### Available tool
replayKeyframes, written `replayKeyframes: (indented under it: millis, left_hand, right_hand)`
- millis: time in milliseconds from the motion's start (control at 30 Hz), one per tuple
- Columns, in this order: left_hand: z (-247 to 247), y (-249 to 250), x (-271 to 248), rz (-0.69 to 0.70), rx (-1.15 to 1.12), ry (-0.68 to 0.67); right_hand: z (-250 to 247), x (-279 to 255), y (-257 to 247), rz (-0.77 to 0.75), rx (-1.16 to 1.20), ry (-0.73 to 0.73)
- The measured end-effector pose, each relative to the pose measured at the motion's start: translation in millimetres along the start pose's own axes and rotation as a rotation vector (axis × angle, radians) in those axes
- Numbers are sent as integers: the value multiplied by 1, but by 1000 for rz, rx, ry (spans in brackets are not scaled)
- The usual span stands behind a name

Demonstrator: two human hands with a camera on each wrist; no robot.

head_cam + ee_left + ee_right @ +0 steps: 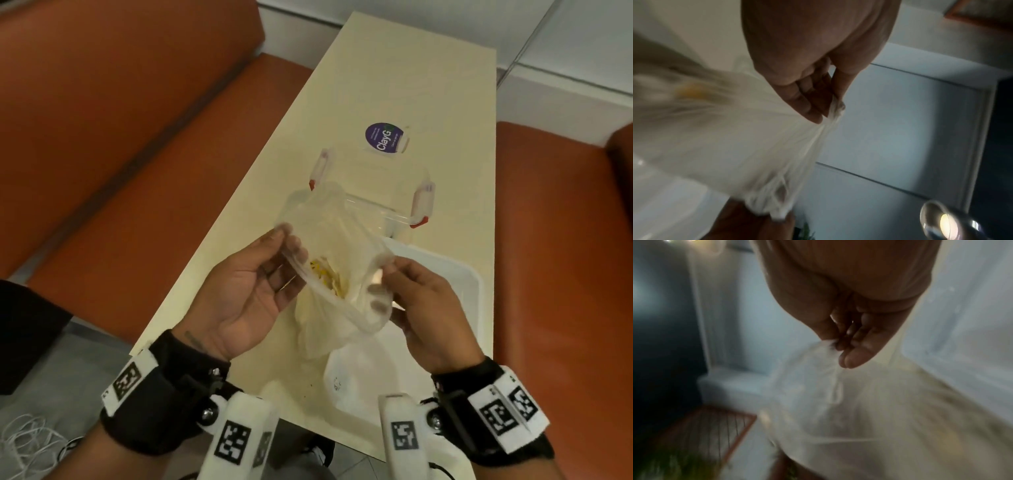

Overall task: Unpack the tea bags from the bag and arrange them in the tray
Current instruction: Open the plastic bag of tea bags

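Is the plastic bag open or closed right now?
Open. The left hand and right hand pinch opposite edges of the plastic bag, spreading its mouth, and yellow contents show inside.

— Where are the hands?

— Both are raised in front of the person, wrists near, fingers pointing away. The left hand (253,291) is turned palm up and inward, thumb at the far side, fingers curled and pinching the rim of the plastic bag (329,274). The left wrist view shows its fingertips (816,113) bunching the film.

— And the other one?

— The right hand (424,308) is at the right, back towards us, thumb and fingers pinching the opposite edge. The hands are apart, at about the same height. Each wrist wears a black band with white marker blocks.
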State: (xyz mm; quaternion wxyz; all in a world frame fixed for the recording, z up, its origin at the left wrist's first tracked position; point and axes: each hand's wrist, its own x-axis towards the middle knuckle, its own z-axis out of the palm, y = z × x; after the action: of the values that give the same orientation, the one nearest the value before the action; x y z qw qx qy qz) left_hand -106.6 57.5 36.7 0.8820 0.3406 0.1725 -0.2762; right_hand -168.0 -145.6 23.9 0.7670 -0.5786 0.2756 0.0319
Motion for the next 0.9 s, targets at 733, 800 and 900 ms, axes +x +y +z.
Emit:
replayKeyframes:
  millis: [733,800,900]
  left_hand:
    - [-45,4,22,308,1428,36]
    - [-43,3,25,282,1292,43]
    - [-38,7,31,-6,600,87]
  right_hand:
    - [-5,16,12,-38,-290,-146]
    - [-5,16,15,-62,-300,-101]
    - [-10,19,18,-79,-359,-16]
